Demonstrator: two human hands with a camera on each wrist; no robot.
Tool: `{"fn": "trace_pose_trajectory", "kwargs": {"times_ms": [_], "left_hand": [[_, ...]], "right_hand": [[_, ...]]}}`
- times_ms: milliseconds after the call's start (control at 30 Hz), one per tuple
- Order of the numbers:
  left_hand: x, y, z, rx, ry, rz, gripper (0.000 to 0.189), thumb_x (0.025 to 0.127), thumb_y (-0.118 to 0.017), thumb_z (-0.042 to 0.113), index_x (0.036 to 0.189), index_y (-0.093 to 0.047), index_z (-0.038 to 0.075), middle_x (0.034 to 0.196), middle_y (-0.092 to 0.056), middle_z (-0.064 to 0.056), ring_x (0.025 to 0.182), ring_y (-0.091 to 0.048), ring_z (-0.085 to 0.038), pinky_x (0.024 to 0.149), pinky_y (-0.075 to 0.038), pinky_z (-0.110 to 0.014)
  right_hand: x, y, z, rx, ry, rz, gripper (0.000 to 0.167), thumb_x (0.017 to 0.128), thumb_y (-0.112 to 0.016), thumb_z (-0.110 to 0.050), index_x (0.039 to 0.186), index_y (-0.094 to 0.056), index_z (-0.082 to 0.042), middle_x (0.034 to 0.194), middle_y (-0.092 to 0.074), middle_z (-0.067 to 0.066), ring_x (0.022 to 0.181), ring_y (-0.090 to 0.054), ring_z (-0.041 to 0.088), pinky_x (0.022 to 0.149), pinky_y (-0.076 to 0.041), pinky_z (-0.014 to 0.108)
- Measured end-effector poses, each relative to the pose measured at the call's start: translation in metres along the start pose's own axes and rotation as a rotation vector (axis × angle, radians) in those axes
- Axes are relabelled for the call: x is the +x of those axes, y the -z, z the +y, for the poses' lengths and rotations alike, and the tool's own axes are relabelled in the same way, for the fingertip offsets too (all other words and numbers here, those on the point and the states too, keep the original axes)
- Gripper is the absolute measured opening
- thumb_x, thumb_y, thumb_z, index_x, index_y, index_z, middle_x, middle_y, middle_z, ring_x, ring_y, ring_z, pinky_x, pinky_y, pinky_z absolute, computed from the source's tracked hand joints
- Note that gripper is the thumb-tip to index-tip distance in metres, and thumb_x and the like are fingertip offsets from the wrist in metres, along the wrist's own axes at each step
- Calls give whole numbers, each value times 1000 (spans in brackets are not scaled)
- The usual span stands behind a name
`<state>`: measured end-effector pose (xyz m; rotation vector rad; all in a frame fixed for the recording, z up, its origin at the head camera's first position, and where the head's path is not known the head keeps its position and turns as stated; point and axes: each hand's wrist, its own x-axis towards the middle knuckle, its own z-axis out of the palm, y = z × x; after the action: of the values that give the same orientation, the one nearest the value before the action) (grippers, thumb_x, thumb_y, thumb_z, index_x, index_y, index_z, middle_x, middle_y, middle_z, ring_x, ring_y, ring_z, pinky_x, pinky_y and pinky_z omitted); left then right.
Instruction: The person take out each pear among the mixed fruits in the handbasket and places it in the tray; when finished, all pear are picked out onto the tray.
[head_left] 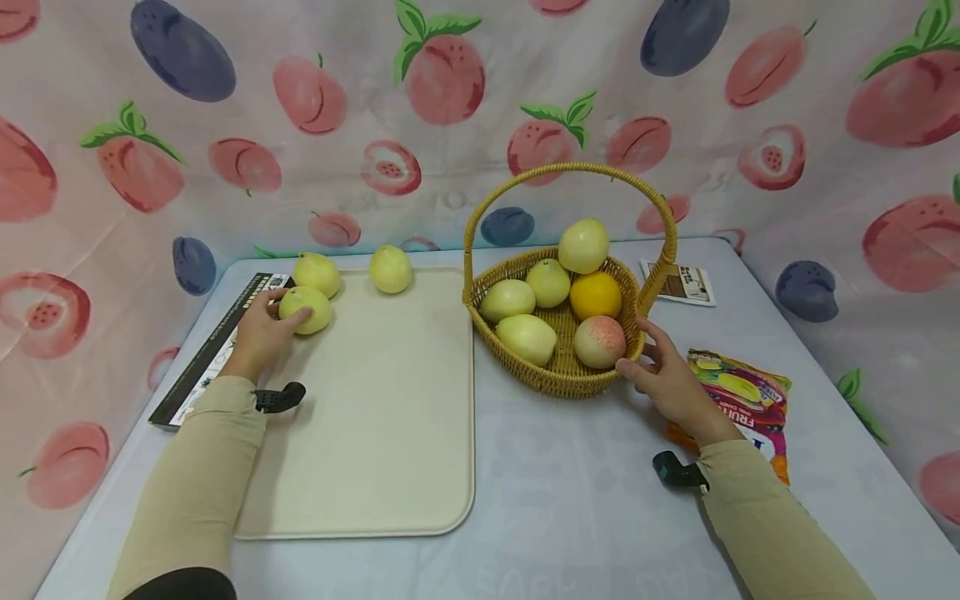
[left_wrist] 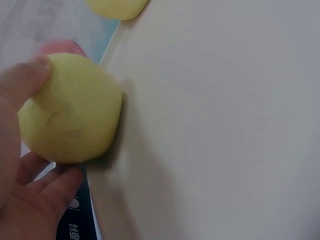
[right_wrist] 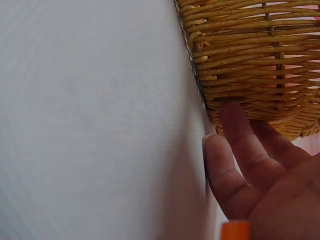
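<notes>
Taking the tray point(head_left: 375, 417) as a clock dial in the head view, your left grip point(head_left: 262, 336) clasps a yellow-green fruit point(head_left: 307, 310) near 11 o'clock; whether it is lifted, I cannot tell. A second fruit point(head_left: 317, 272) sits partly behind it, and a third fruit point(head_left: 390, 268) stands just past 12. Your left wrist view adds what the head view hides: the thumb point(left_wrist: 30, 80) presses at 11 o'clock on the held fruit, and fingers point(left_wrist: 62, 190) curl below it at 6, beside the dark box point(head_left: 210, 350).

At the tray's 2 o'clock, the basket point(head_left: 551, 383) stands on the bench point(head_left: 562, 517), holding an orange point(head_left: 596, 296), a pink-blushed peach point(head_left: 600, 342) and four yellow-green fruits. Your right grip point(head_left: 667, 383) lies loosely against the basket's 4 o'clock side; only the right wrist view shows its fingertips point(right_wrist: 232, 112) at the lower weave. Only the head view shows the candy bag point(head_left: 738, 387), beyond your right grip towards 4 o'clock, and the small packet point(head_left: 686, 285) between 2 and 3 from the basket
</notes>
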<state>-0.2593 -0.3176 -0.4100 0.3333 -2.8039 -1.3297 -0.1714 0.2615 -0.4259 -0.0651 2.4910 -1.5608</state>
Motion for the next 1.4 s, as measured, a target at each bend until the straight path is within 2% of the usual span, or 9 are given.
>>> {"fn": "trace_pose_trajectory", "kwargs": {"times_ms": [500,667,800,967,1133,1400], "left_hand": [[0,-1,3,-49,31,9,85,95,-64,52,158,-26,10,151,-37,-27,135,-39,-40,111,-31,-55],[0,0,5,-46,17,3,88,94,-63,53,159,-23,10,155,-32,-27,139,-35,-41,113,-28,-55],[-2,3,10,-36,-27,14,89,95,-63,52,160,-21,10,158,-26,-27,142,-30,-43,114,-26,-56],[-7,4,24,-39,-79,23,91,93,-66,52,160,-21,12,161,-20,-24,145,-23,-41,115,-24,-56],[-18,3,41,-52,-124,16,91,91,-72,45,160,-24,13,161,-23,-22,146,-23,-39,116,-21,-54],[-38,-6,70,-65,-285,-14,81,92,-74,33,157,-31,10,160,-28,-15,145,-25,-38,115,-25,-55]], "right_hand": [[-1,-2,-1,-5,-2,-5,88,100,-60,-44,163,-1,-22,158,-20,33,128,-47,47,94,-49,49],[-2,-2,-2,-8,-6,1,88,100,-60,-44,163,-1,-23,157,-21,33,127,-48,47,95,-49,50],[-1,-2,-1,-17,-10,0,89,100,-60,-46,163,-1,-23,158,-20,33,127,-47,47,95,-49,51],[1,-2,0,-15,-5,1,89,100,-60,-45,163,-1,-24,158,-20,32,127,-48,47,95,-49,50],[1,-1,0,0,3,-4,88,100,-60,-43,163,-1,-24,158,-20,32,128,-47,47,95,-49,48],[0,0,-1,8,5,-2,88,101,-59,-43,163,0,-23,157,-20,33,128,-47,47,93,-49,46]]}}
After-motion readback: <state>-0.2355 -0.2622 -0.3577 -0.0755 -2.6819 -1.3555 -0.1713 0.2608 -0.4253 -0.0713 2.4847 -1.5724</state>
